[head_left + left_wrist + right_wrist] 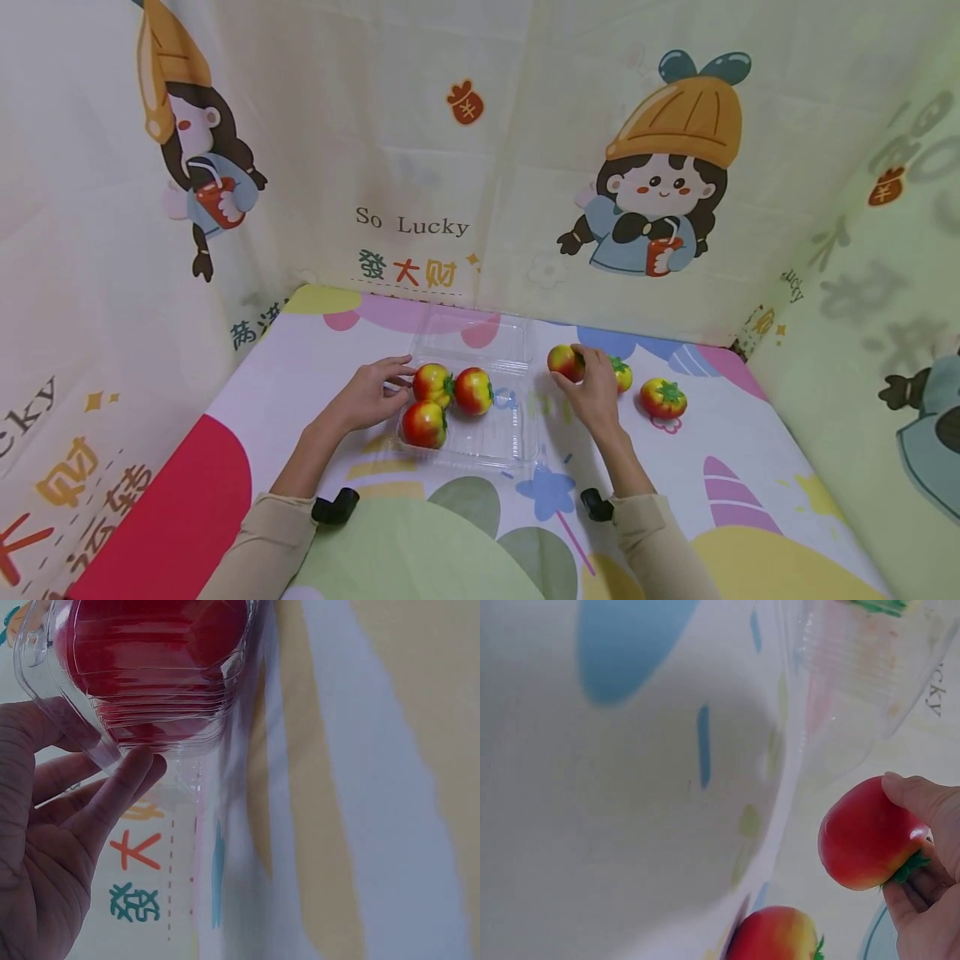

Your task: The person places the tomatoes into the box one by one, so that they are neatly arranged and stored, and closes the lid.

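Note:
A clear plastic box (487,446) lies with its lid (472,337) folded back. Inside it are three red-and-yellow toy persimmons, among them the front one (423,424) and the right one (474,391). My left hand (371,392) holds the box's left rim; in the left wrist view the fingertips (139,766) rest against its ribbed wall. To the right of the box, my right hand (596,387) pinches another toy persimmon (870,834) between thumb and fingers, its green cap turned toward the palm.
Beyond my right hand is a partly hidden toy persimmon (622,375), and farther right another one (663,398) sits on the patterned tablecloth (720,433). Printed cloth walls (517,167) enclose the table at the back and sides.

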Demonstrator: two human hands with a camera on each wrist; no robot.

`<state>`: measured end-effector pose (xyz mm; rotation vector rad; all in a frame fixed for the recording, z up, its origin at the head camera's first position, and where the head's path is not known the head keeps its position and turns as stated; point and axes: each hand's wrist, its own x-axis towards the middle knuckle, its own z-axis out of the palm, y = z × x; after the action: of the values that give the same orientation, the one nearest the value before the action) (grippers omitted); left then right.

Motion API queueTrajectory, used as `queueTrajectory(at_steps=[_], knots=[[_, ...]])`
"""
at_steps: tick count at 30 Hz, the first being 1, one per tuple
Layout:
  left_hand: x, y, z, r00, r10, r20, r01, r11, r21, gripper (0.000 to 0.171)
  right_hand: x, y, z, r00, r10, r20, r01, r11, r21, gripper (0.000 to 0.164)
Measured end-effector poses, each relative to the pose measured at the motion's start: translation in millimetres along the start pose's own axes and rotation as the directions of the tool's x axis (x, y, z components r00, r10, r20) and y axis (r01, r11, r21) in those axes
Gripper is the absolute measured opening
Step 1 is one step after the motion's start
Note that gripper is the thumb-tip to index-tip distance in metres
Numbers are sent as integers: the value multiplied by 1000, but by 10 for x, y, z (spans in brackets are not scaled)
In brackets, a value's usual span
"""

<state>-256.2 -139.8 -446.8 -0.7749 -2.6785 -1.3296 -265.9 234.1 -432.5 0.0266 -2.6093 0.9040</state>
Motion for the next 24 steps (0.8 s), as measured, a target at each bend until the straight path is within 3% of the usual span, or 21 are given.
queueTrajectory(at_steps=[13,24], knots=[[-2,0,0,1000,0,1,0,1000,0,39,-114,-155,-49,998,-40,-57,42,998,40,59],[-4,8,1,1000,2,0,-2,1000,4,37,-233,-283,-70,998,-43,-46,47,996,82,59]])
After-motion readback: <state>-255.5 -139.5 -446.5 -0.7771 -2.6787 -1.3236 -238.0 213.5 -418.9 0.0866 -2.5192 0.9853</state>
